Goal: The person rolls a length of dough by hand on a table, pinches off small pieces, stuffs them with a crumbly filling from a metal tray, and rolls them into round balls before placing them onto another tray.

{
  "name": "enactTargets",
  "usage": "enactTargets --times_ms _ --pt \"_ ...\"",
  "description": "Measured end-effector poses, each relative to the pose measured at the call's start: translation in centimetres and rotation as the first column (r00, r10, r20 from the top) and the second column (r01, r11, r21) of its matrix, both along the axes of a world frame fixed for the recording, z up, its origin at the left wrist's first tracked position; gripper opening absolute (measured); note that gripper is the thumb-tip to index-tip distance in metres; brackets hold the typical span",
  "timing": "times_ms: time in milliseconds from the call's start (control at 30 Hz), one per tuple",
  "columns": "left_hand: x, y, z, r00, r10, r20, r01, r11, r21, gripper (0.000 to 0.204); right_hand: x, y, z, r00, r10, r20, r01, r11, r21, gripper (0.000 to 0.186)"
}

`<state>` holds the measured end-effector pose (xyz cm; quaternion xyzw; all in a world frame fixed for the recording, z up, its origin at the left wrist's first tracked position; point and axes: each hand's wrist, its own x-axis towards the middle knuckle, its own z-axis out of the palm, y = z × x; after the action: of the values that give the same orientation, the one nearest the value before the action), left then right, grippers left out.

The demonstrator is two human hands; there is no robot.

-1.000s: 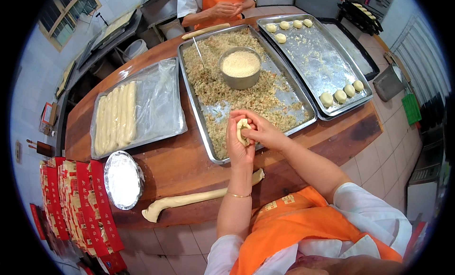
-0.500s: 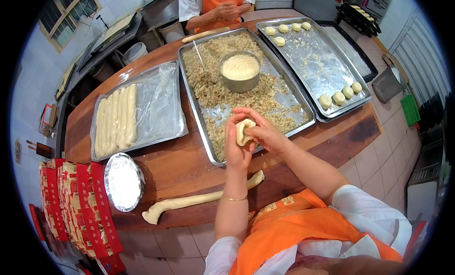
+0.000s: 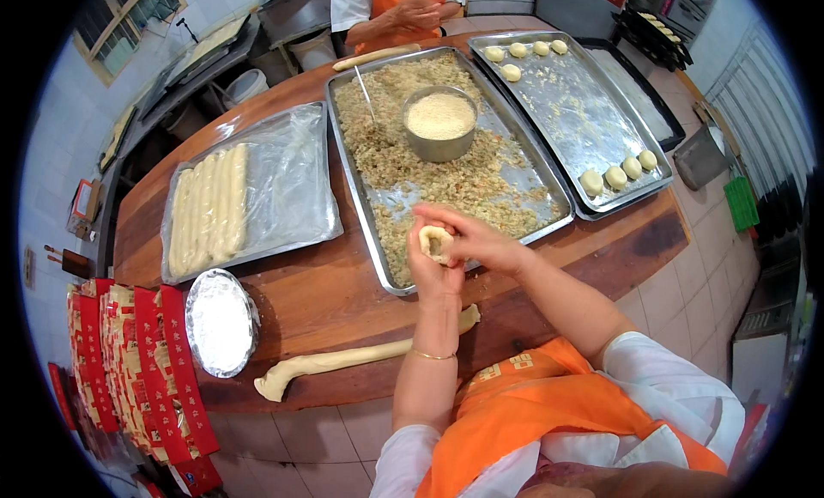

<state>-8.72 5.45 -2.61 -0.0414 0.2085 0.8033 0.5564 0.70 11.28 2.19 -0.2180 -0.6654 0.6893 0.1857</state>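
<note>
Between my two hands is a small cup of pale dough with a hollow in its top. My left hand is curled round its left side and underside. My right hand grips its right rim, fingers at the opening. Both hands are over the near edge of a large metal tray spread with crumbly filling. In that tray stands a metal bowl of pale crumbs. A long dough rope lies on the table, partly behind my left forearm.
On the left, a plastic-lined tray holds several dough ropes. A bowl of white powder sits near red packages. The right tray carries several dough balls. Across the wooden table another person's hands are at work.
My hands have lowered slightly with the dough. Its opening now shows as a rounder, deeper hollow, and my right fingers have shifted to its rim. The whole view has shifted slightly.
</note>
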Motion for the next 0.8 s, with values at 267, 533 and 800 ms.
enactTargets --times_ms 267,533,800 --pt "-0.7 0.7 3.9 0.95 0.177 0.257 -0.175 0.984 -0.028 0.027 1.3 4.6 -2.7 0.905 -0.425 0.011 -0.035 -0.049 0.998 0.043" --pt "0.2 0.5 2.3 0.965 0.124 -0.23 -0.157 0.979 -0.132 0.024 -0.8 1.4 -0.3 0.998 0.053 0.046 -0.063 0.964 0.258 0.062" --pt "-0.6 -0.1 1.0 0.972 0.001 -0.236 0.011 0.999 0.048 0.032 -0.9 0.4 -1.0 0.993 -0.11 -0.03 0.111 0.993 0.048 0.057"
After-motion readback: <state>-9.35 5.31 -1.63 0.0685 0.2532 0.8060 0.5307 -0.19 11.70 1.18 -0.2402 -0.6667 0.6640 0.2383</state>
